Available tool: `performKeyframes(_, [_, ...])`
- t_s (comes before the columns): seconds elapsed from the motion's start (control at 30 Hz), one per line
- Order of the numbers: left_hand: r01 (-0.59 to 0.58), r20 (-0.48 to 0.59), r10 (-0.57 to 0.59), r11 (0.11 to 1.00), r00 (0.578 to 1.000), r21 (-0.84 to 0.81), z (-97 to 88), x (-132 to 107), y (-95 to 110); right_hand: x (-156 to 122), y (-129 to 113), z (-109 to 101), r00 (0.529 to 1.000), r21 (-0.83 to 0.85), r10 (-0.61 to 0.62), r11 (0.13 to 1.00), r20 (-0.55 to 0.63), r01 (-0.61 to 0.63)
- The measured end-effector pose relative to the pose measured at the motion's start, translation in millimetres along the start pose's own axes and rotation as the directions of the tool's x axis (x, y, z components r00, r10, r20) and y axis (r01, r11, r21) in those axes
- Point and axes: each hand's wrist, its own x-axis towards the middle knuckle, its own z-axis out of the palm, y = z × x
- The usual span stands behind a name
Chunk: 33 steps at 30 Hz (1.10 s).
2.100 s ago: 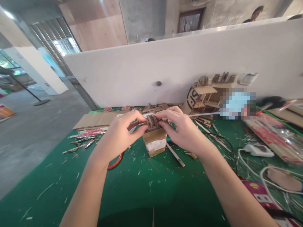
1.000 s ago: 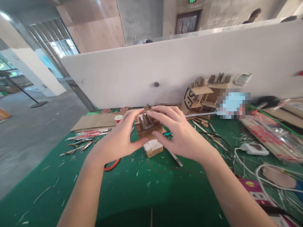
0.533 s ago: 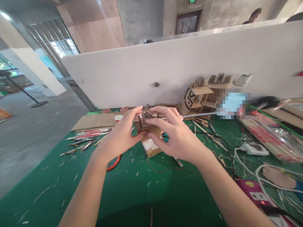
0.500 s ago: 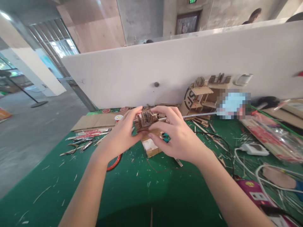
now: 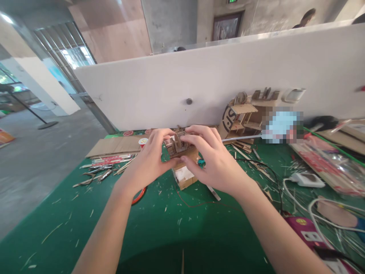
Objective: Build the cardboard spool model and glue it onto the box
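Between my hands is a small brown cardboard model (image 5: 179,146) with upright ridged pieces on top. My left hand (image 5: 152,154) grips its left end, thumb along the near edge and fingers behind. My right hand (image 5: 209,154) closes on its right side, thumb at the near edge and fingers over the top. Just below the model stands a small cardboard box (image 5: 186,180) with a white patch on its face. A thin red wire (image 5: 190,206) runs from near the box across the green table. My fingers partly hide the model.
Flat cardboard (image 5: 114,146), wood sticks and scraps lie at the left. A cardboard shelf model (image 5: 239,118) stands by the white partition (image 5: 151,91). At right are a white device (image 5: 308,180), cables, and a purple device (image 5: 300,232). An orange ring (image 5: 139,196) lies near my left wrist.
The cardboard model has turned and shifted slightly right in my hands. My right fingers have moved over its top, and more of its left side now shows.
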Motion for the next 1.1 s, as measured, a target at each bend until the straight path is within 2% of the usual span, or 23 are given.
performKeyframes(0.13, [-0.047,-0.011,0.048,0.998,0.999,0.03,3.4,1,-1,0,0,4,0.999,-0.009,0.031,0.999,0.038,-0.03])
performKeyframes(0.3, [-0.112,-0.094,0.116,0.992,0.989,0.054,9.9,3,-9,-2,3,8,0.987,0.039,0.152,0.987,0.046,-0.153])
performKeyframes(0.43, [-0.151,-0.133,0.165,0.983,0.977,0.109,14.3,4,-11,-4,5,11,0.974,0.146,0.22,0.963,0.05,-0.226])
performKeyframes(0.6, [-0.234,-0.213,0.301,0.928,0.93,0.289,20.6,5,-3,-5,13,16,0.974,0.308,0.225,0.926,0.019,-0.22])
performKeyframes(0.7, [-0.213,-0.25,0.334,0.886,0.909,0.413,21.2,4,4,-5,22,20,0.974,0.42,0.227,0.882,0.023,-0.215])
performKeyframes(0.83, [-0.17,-0.217,0.316,0.845,0.924,0.507,16.6,1,11,-6,32,22,0.968,0.518,0.248,0.824,0.033,-0.229])
performKeyframes(0.9, [-0.174,-0.202,0.323,0.83,0.924,0.529,15.0,1,11,-6,34,22,0.97,0.526,0.231,0.817,0.077,-0.237])
performKeyframes(1.0, [-0.2,-0.226,0.379,0.806,0.897,0.558,16.0,2,6,-7,33,22,0.963,0.523,0.232,0.808,0.14,-0.271])
performKeyframes(1.1, [-0.226,-0.255,0.438,0.783,0.862,0.579,20.1,5,-2,-7,33,22,0.939,0.514,0.296,0.785,0.177,-0.344])
